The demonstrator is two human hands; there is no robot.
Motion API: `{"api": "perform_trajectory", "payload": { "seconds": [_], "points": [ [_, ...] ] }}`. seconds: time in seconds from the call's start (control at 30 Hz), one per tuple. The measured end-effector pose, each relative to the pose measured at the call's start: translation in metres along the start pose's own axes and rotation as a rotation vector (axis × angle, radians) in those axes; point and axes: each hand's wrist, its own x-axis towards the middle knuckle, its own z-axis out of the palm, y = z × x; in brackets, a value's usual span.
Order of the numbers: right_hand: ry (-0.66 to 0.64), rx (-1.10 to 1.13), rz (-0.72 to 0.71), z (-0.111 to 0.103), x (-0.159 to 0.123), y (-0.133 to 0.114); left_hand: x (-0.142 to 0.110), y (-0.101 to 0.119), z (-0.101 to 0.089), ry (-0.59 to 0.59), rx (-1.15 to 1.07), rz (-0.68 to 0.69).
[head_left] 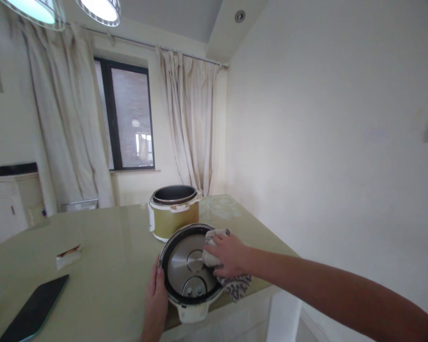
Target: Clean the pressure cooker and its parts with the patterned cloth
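Note:
A round cooker lid (pixel 185 270) lies upside down near the table's front edge, its metal inner plate facing up. My left hand (pixel 156 299) grips the lid's left rim, fingers curled on it. My right hand (pixel 226 254) presses a crumpled patterned cloth (pixel 235 285) against the lid's inner right side; the cloth hangs over the rim. Behind the lid stands the open cooker body (pixel 174 211), olive-gold with a dark inner pot.
The pale green table (pixel 110 247) also holds a dark phone (pixel 35 308) at the front left and a small wrapped packet (pixel 68 256). A white wall runs along the right. A curtained window and a white cabinet (pixel 3 204) are behind.

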Motion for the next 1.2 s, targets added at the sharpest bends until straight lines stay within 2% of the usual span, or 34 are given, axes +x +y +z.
{"api": "perform_trajectory", "payload": {
  "seconds": [0.23,0.63,0.8,0.9,1.0,1.2],
  "points": [
    [-0.115,0.013,0.058,-0.004,0.003,0.005,0.002,-0.01,0.0,-0.006,-0.031,0.016],
    [-0.121,0.016,-0.003,-0.003,0.014,0.002,-0.003,-0.002,-0.001,-0.008,-0.047,0.017],
    [-0.109,0.037,0.039,0.005,0.018,0.007,-0.005,0.0,0.0,-0.015,-0.042,0.015],
    [-0.108,0.013,0.007,0.012,0.025,0.014,-0.004,0.0,-0.001,-0.009,-0.033,0.025],
    [-0.028,-0.067,-0.046,0.016,0.038,0.02,-0.002,-0.003,-0.001,-0.001,-0.023,0.029],
    [0.268,-0.223,-0.1,0.027,0.079,0.01,0.002,-0.008,-0.002,-0.038,-0.024,0.022]
  ]
}}
